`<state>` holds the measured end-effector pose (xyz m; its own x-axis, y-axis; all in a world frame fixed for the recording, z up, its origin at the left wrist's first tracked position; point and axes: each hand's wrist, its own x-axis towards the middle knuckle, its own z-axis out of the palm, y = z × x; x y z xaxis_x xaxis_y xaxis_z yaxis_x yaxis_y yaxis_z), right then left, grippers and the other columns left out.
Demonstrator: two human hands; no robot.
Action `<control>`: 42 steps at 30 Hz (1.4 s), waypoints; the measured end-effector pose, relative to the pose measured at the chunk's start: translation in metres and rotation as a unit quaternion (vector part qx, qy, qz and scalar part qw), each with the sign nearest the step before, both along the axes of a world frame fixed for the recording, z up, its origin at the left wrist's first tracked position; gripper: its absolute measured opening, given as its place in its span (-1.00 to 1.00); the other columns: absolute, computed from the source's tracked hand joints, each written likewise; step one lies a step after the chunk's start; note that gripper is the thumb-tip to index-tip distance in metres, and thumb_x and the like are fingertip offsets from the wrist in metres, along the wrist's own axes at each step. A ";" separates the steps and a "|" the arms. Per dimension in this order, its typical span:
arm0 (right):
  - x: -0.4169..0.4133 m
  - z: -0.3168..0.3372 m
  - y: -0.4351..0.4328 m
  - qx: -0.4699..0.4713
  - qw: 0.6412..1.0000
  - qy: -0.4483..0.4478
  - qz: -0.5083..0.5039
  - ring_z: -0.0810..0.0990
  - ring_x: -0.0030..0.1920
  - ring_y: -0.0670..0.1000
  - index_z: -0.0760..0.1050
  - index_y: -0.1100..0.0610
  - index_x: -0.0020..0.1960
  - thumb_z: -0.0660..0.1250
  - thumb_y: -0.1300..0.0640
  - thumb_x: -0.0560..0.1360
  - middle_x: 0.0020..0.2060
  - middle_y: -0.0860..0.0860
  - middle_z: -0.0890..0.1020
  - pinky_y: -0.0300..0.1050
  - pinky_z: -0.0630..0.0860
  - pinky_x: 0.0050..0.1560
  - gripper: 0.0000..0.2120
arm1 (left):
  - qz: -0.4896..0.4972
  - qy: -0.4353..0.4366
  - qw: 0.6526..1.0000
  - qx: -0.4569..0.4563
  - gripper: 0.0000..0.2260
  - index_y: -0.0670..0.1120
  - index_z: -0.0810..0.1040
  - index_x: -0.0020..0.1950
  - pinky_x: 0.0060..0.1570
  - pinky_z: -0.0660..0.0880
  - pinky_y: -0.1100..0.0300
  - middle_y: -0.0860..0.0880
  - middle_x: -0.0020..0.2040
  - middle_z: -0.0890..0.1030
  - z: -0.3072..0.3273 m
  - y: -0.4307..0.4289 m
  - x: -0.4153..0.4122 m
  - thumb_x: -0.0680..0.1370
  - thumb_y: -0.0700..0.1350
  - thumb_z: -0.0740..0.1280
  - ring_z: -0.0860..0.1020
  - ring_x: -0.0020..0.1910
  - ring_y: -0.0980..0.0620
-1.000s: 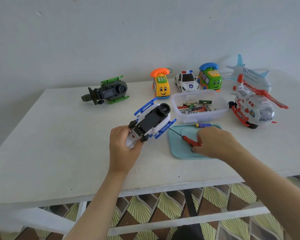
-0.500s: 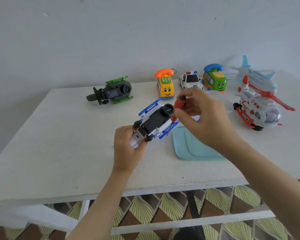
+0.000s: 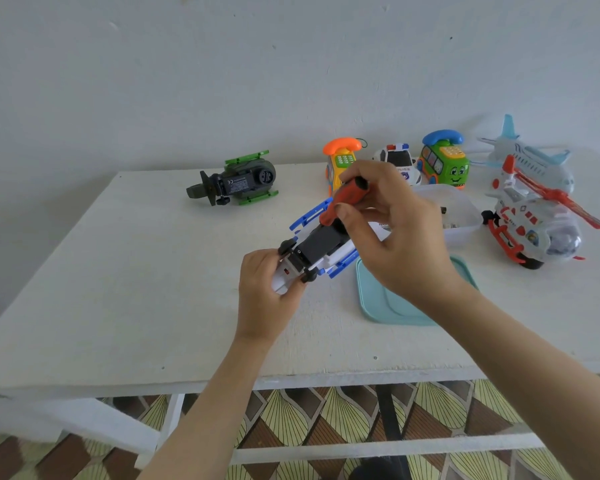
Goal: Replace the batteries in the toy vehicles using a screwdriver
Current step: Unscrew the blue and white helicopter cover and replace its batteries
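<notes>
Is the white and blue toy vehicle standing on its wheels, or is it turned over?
Turned over: the white and blue toy vehicle shows its black underside and small wheels facing up.

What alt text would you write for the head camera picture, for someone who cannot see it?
A person's right hand holds a red-handled screwdriver over the dark underside of an overturned blue-and-white toy vehicle, which the left hand grips on a white table. Around them lie a teal lid, a clear tub, a toy helicopter and other toys.

Left hand (image 3: 264,292), right hand (image 3: 402,244), forearms: bare.
</notes>
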<state>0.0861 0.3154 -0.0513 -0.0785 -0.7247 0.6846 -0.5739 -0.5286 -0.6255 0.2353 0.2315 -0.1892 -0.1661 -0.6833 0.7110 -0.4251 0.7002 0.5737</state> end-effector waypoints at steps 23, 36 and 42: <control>-0.001 -0.004 0.001 0.000 1.000 0.029 0.005 0.68 -0.10 -0.05 0.41 0.27 0.14 0.30 0.36 0.52 -0.15 0.05 0.58 -0.08 0.62 -0.03 -0.79 | 0.009 -0.001 1.000 0.002 -0.71 -0.22 0.56 -0.06 0.00 0.32 0.50 -0.07 -0.12 0.57 -0.002 -0.002 0.001 0.44 0.01 0.40 0.39 -0.06 0.11; 0.002 -0.003 0.001 -0.007 0.999 0.037 0.010 0.67 -0.10 -0.11 0.42 0.30 0.11 0.30 0.40 0.51 -0.15 0.03 0.59 -0.13 0.62 -0.02 -0.81 | 0.002 0.003 1.000 -0.001 -0.71 -0.21 0.56 -0.04 0.00 0.30 0.50 0.02 -0.11 0.53 -0.001 -0.002 0.001 0.44 0.01 0.42 0.39 -0.05 0.10; 0.002 -0.005 0.000 -0.010 0.998 0.058 0.004 0.67 -0.09 -0.10 0.43 0.27 0.12 0.31 0.36 0.52 -0.14 0.02 0.60 -0.06 0.62 -0.05 -0.81 | 0.001 0.010 1.000 -0.003 -0.70 -0.21 0.56 -0.05 0.00 0.31 0.51 0.02 -0.11 0.51 0.000 0.000 0.001 0.44 0.02 0.41 0.37 -0.05 0.13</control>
